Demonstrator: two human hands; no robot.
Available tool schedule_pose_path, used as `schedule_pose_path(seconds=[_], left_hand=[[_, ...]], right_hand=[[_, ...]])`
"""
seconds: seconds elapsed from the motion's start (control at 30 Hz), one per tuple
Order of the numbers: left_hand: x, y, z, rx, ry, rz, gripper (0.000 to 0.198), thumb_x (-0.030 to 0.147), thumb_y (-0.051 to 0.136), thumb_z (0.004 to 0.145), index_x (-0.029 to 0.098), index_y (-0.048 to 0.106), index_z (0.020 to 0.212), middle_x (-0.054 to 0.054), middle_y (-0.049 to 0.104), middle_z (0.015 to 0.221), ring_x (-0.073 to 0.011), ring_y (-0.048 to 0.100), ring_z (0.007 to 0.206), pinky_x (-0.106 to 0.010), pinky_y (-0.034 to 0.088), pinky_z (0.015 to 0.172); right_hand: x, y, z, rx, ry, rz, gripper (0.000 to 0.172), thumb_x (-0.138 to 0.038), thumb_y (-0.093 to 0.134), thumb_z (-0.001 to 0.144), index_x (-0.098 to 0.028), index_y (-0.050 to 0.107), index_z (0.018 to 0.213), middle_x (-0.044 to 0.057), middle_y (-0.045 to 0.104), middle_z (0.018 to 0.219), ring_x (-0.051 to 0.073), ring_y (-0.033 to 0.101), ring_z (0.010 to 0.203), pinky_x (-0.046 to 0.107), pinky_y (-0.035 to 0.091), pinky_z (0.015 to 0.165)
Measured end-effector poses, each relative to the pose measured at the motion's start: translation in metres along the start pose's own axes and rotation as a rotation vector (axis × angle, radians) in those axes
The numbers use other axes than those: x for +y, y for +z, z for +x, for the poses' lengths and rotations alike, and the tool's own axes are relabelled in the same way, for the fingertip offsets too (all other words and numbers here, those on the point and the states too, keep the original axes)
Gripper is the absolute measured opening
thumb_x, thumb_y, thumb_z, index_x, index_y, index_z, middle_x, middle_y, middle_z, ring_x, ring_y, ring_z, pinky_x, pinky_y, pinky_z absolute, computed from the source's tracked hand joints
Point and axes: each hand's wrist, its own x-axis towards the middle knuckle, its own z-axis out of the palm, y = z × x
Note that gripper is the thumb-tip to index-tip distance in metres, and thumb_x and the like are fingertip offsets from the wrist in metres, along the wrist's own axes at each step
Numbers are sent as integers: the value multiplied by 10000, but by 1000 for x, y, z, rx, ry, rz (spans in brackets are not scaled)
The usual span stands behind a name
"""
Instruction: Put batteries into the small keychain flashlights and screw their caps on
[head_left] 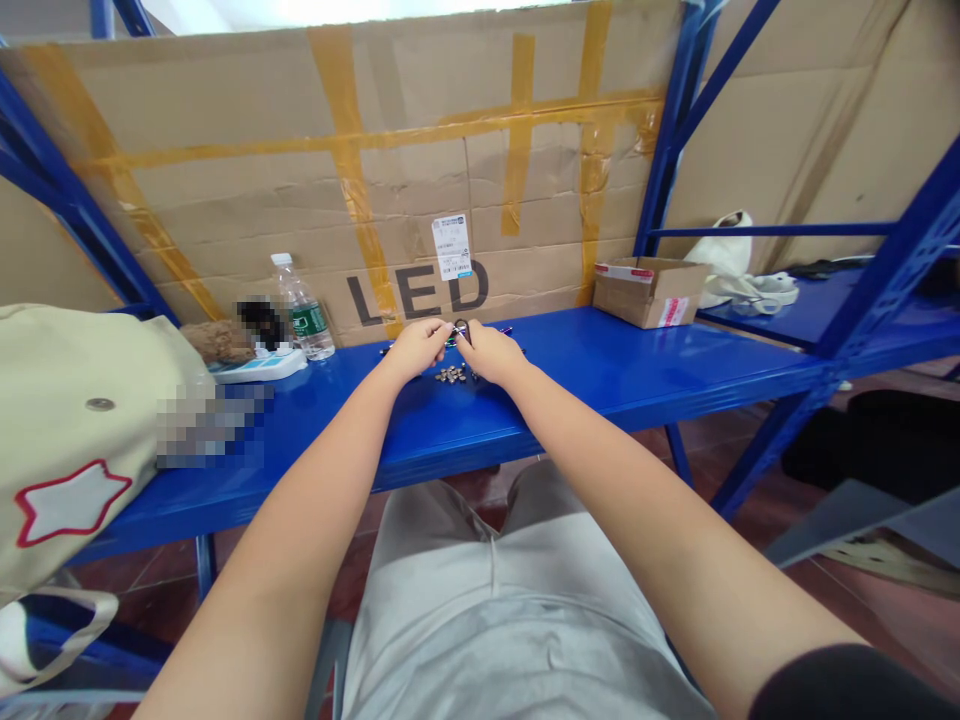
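Observation:
Both hands meet over the far part of the blue tabletop, fingertips almost touching. My left hand [418, 348] is closed in a pinch; what lies in its fingertips is too small to tell. My right hand [491, 354] is closed too, with a small dark loop-shaped piece [462, 326] at its thumb and fingertips. Just below the hands lies a small pile of silvery metal pieces [451, 374]. Thin dark and purplish items [507, 331] show behind the hands, mostly covered by them.
At the left stand a cream bag [82, 400], a white power strip [262, 367] and a water bottle [306, 318]. A small cardboard box [646, 291] sits at the back right. A large cardboard sheet [420, 190] closes off the rear, between blue rack posts [675, 150].

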Motion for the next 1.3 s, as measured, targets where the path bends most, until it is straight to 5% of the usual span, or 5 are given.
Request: schedule_pose_path(seconds=[0.53,0.77,0.97,1.3], left_hand=[[-4,-8,0,50,43,147,323,370,444,899,183,506,643,26,534,518,-112,455,454,-225,362,501],[-1,-12,-2,90,7,170,405,381,440,910,188,458,554,30,499,462,-115,433,436,-236,347,502],[2,-11,-5,56,-12,151,419,348,448,914,186,436,527,43,466,432,-102,418,416,-227,342,501],[2,-9,-4,28,-47,-78,407,337,452,919,185,409,544,53,430,445,-87,418,409,-213,338,478]], right_hand=[[-12,0,0,-25,-61,-216,311,-280,355,926,-126,608,1021,181,683,1054,289,646,986,350,478,804],[-6,-4,-3,71,5,-132,300,-340,356,957,-136,502,1123,159,682,1013,300,657,937,384,492,776],[1,-3,-1,111,-150,-173,222,-258,387,954,-144,507,1102,147,613,1185,261,608,1055,341,482,820],[-7,-3,-4,-24,-79,-187,296,-326,300,991,-129,481,1118,164,688,1030,287,655,958,372,480,805]])
